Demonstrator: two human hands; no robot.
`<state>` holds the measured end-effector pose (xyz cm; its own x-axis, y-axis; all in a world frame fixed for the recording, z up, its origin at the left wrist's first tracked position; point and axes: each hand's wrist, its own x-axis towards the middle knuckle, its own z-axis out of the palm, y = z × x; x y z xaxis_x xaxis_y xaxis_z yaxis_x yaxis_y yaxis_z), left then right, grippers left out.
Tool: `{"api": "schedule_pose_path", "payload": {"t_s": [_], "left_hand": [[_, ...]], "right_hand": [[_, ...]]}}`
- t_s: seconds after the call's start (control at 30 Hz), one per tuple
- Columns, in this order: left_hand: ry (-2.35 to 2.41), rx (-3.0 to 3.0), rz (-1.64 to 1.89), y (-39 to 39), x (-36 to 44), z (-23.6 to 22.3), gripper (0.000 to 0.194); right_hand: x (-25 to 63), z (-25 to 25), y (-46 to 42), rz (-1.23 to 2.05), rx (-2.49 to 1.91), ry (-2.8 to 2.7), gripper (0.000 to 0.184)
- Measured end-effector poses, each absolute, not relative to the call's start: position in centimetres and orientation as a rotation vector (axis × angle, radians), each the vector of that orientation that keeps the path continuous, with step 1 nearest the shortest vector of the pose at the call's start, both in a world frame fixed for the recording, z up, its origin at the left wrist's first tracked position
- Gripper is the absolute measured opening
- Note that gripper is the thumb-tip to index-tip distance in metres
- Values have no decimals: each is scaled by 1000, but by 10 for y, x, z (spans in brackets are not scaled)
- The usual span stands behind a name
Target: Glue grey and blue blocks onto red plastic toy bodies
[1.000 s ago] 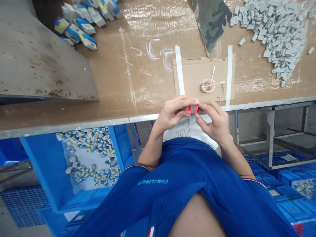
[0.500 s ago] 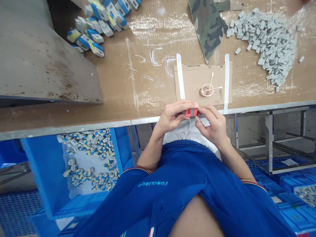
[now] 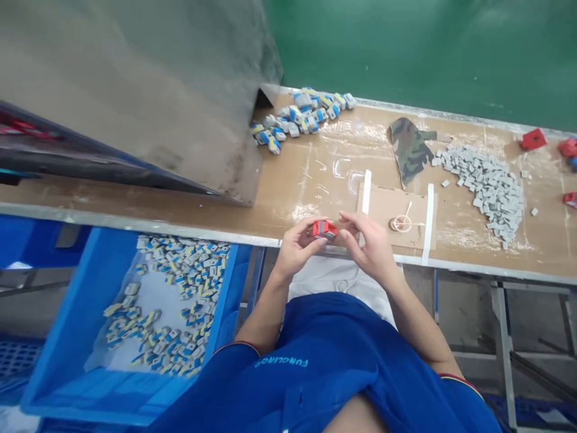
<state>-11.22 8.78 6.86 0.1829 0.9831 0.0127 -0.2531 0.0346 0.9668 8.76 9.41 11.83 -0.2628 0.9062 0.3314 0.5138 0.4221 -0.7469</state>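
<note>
I have one red block [image 3: 324, 230] in my left hand [image 3: 295, 249], pinched between thumb and fingers, just over the near edge of the bench [image 3: 288, 180]. A dark grey band runs across it. My right hand [image 3: 372, 243] is open beside it, thumb and forefinger apart, fingertips close to the block's right end; I can't quite tell whether they touch it.

I judge the handling of this block to be under way, since it is up between my hands and not set down. Whether anything on it is finished, I can't tell. Three other red pieces [image 3: 533, 139] lie towards the bench's far right corner, and I can't say if those are done or waiting.

Near me, a cardboard sheet [image 3: 383, 201] is held down by white tape strips [image 3: 366, 192]. The small cup [image 3: 401, 224] stands on it with cotton swabs [image 3: 409, 208] in it, none in my hands. Right of the camouflage cloth [image 3: 409, 150] is a loose heap of small grey pieces [image 3: 491, 189]. Grey, blue and yellow blocks [image 3: 302, 114] lie by the far edge, with many similar ones in the blue bin [image 3: 81, 300] below the near edge.
</note>
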Motion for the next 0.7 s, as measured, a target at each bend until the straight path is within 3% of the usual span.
{"api": "schedule_pose_path", "payload": {"t_s": [0.2, 0.33, 0.43, 0.7], "left_hand": [[971, 878, 1327, 78, -149, 70, 46], [903, 760, 1368, 70, -157, 76, 48], [860, 751, 1409, 66, -164, 83, 49], [803, 786, 1467, 64, -176, 89, 51]], "right_hand": [[-4, 99, 228, 795, -1295, -2041, 34], [-63, 97, 285, 780, -1605, -1940, 33], [-86, 100, 299, 695, -1769, -1934, 35], [-57, 109, 278, 596, -1636, -2184, 25]]}}
